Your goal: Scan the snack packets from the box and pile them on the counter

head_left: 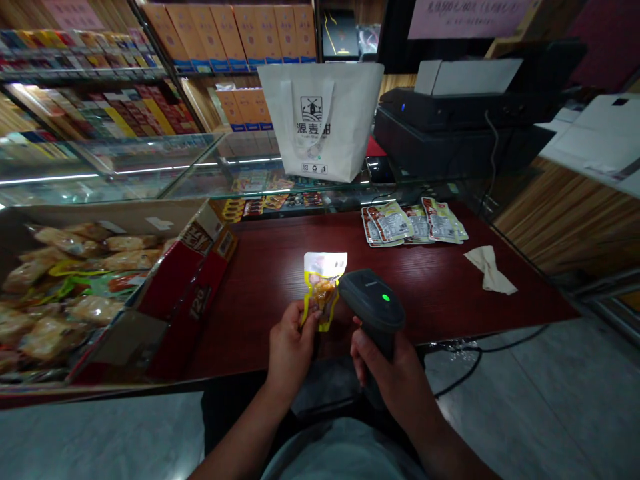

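My left hand [294, 343] pinches the lower left edge of a small snack packet [324, 283], white at the top with a yellow border and brown food showing through. My right hand [387, 367] is wrapped round the handle of a black barcode scanner [373, 300], whose green light glows on top. The scanner's head points at the packet from the right, close beside it, and bright light falls on the packet's white upper part. A barcode shows at the packet's top right corner. The scanner handle's lower end is partly hidden by my right hand.
An open carton [165, 313] of wrapped foods stands on the left. Several flat snack packets [395, 223] and a crumpled tissue [490, 270] lie on the right of the dark red counter [265, 267]. A white tote bag [345, 127] stands behind on the glass case [200, 167].
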Motion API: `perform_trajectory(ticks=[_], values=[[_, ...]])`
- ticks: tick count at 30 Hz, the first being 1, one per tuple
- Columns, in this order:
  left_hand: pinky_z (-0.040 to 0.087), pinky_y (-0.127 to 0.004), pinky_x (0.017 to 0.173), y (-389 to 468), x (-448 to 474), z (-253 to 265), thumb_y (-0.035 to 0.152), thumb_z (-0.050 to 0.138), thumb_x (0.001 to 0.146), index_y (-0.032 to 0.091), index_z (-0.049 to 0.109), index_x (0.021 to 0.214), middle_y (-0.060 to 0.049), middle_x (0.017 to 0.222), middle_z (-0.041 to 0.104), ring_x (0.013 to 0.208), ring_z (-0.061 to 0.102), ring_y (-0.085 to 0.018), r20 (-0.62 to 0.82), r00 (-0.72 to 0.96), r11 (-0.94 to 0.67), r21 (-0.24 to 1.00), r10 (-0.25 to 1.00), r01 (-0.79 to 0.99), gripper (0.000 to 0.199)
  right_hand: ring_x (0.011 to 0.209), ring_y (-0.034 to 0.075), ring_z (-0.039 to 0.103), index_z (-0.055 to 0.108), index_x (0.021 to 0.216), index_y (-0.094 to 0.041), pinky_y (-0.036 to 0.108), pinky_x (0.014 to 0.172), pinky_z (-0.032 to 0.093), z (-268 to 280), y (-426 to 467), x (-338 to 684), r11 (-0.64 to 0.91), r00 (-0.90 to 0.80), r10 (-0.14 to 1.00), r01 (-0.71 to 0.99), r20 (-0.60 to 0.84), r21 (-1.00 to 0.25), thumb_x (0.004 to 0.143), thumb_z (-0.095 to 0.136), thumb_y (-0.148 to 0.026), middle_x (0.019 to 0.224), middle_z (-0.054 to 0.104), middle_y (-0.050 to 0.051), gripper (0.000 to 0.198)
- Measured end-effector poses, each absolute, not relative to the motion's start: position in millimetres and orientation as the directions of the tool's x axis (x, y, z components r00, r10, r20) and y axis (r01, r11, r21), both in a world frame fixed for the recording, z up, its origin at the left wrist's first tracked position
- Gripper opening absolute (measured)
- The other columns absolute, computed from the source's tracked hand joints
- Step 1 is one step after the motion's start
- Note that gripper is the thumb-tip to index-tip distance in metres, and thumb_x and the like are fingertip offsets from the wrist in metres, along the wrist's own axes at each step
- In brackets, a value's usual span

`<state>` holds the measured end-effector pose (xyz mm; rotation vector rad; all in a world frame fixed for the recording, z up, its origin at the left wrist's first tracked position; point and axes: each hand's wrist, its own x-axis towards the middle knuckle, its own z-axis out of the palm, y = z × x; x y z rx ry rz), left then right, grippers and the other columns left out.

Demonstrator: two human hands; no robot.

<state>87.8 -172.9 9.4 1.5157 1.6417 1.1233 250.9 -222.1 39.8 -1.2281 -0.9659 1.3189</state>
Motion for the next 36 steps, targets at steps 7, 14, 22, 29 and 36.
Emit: perform_trajectory(ticks=[7,14,22,29,36], values=[[0.051,-0.029,0.072,-157.7,107.8,7.6,0.041,0.063,0.087,0.02,0.066,0.097,-0.003,0.087,0.076,0.078,0.07,-0.022,0.036,-0.054,-0.012,0.921,0.998,0.389,0.023,0.042,0.008,0.048,0.062,0.083,-0.019,0.02,0.044,0.041,35.0,-220.6,264.6,-0.119,0.13,0.98,-0.219,-0.15,-0.968,0.085,0.074,-0.05,0.053,0.057,-0.006,0.034],[0.054,-0.029,0.066,-114.5,192.2,2.8,0.042,0.067,0.079,0.019,0.064,0.096,-0.003,0.081,0.075,0.073,0.07,-0.021,-0.112,0.222,0.081,0.987,0.969,0.142,0.029,0.042,0.008,0.05,0.063,0.1,-0.017,0.02,0.043,0.042,21.4,-221.6,332.1,-0.011,0.461,0.881,-0.215,-0.112,-0.977,0.083,0.075,-0.054,0.063,0.065,-0.004,0.042],[0.043,-0.019,0.043,-75.1,309.4,6.6,0.028,0.081,0.072,0.016,0.063,0.076,0.0,0.065,0.066,0.054,0.059,-0.012,-0.31,0.398,0.249,0.948,0.864,0.198,0.022,0.048,0.009,0.053,0.061,0.112,-0.02,0.02,0.044,0.043,23.2,-230.6,428.5,0.134,0.757,0.65,-0.197,-0.063,-0.971,0.08,0.078,-0.057,0.075,0.069,-0.003,0.051],[0.052,-0.021,0.048,-53.7,384.9,6.7,0.022,0.078,0.081,0.013,0.061,0.079,-0.003,0.073,0.067,0.057,0.064,-0.012,-0.373,0.422,0.316,0.927,0.826,0.2,0.02,0.051,0.01,0.054,0.062,0.109,-0.02,0.021,0.045,0.043,16.2,-243.1,444.8,0.141,0.783,0.617,-0.205,-0.076,-0.969,0.08,0.077,-0.058,0.074,0.068,-0.002,0.05],[0.059,-0.032,0.069,-47.2,448.7,10.9,0.031,0.061,0.097,0.013,0.063,0.117,-0.007,0.103,0.069,0.08,0.068,-0.016,-0.491,0.476,0.4,0.871,0.73,0.285,0.027,0.049,0.01,0.052,0.061,0.108,-0.02,0.022,0.045,0.043,11.2,-252.2,448.0,0.111,0.782,0.61,-0.24,-0.124,-0.965,0.079,0.077,-0.061,0.073,0.067,-0.002,0.053]])
